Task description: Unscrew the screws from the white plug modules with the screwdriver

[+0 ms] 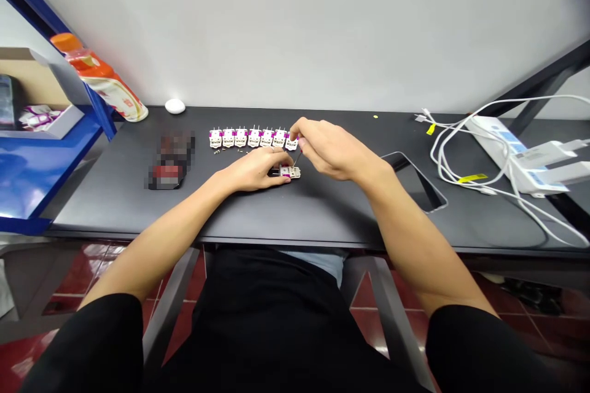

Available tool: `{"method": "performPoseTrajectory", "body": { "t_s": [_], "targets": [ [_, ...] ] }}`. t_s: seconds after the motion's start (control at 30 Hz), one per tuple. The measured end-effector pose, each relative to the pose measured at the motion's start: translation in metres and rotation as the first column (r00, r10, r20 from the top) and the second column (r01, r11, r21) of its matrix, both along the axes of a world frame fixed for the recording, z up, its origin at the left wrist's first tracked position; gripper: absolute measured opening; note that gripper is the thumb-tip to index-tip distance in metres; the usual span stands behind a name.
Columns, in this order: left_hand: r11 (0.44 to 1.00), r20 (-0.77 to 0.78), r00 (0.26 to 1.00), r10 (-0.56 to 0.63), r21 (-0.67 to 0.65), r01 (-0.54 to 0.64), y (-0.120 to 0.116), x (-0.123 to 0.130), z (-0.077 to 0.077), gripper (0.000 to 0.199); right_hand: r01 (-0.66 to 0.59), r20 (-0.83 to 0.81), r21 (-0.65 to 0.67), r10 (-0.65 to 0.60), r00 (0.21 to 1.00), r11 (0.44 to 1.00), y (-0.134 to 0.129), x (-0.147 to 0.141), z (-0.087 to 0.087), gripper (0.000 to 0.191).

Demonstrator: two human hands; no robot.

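On the dark table (258, 215), my left hand (258, 170) holds down a small white and purple part (290, 172) between thumb and fingers. My right hand (322, 147) pinches a thin tool (298, 158), whose tip points down at the held part; its handle is mostly hidden by the fingers. Behind my hands stands a row of several similar white and purple parts (241, 137), each with thin prongs on top. Tiny metal pieces (216, 152) lie in front of the row.
At the left are a blurred dark object (171, 159), a white oval object (175, 106), an orange-capped bottle (108, 83) and a box (69, 121) on a blue shelf (32, 166). At the right lie a tablet (415, 181), white cables (440, 153) and a power strip (516, 153).
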State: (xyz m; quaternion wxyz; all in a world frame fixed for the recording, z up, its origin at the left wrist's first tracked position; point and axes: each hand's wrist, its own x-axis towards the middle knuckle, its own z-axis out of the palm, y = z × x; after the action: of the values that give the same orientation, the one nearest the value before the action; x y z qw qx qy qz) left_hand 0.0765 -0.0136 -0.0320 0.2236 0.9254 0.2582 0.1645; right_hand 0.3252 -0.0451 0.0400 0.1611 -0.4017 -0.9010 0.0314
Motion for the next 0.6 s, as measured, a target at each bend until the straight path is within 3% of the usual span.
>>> {"method": "performPoseTrajectory", "body": {
  "t_s": [0.2,0.43,0.6],
  "targets": [
    [1.000,-0.003,1.000,0.004,0.003,-0.004,0.0005,0.0003,-0.0012,0.033,0.100,0.077,0.036,-0.102,0.992,0.994,0.0008,-0.0018,-0.0021,0.036],
    [1.000,-0.013,1.000,-0.004,0.011,0.004,0.0005,0.0007,-0.0010,0.031,-0.004,0.023,0.095,0.002,1.000,0.995,0.0004,-0.0014,-0.0041,0.031],
    [1.000,-0.006,1.000,-0.004,0.013,0.004,-0.0003,0.0004,-0.0003,0.030,0.065,0.056,0.073,-0.070,0.996,0.995,0.0000,-0.0014,-0.0019,0.032]
  ]
}}
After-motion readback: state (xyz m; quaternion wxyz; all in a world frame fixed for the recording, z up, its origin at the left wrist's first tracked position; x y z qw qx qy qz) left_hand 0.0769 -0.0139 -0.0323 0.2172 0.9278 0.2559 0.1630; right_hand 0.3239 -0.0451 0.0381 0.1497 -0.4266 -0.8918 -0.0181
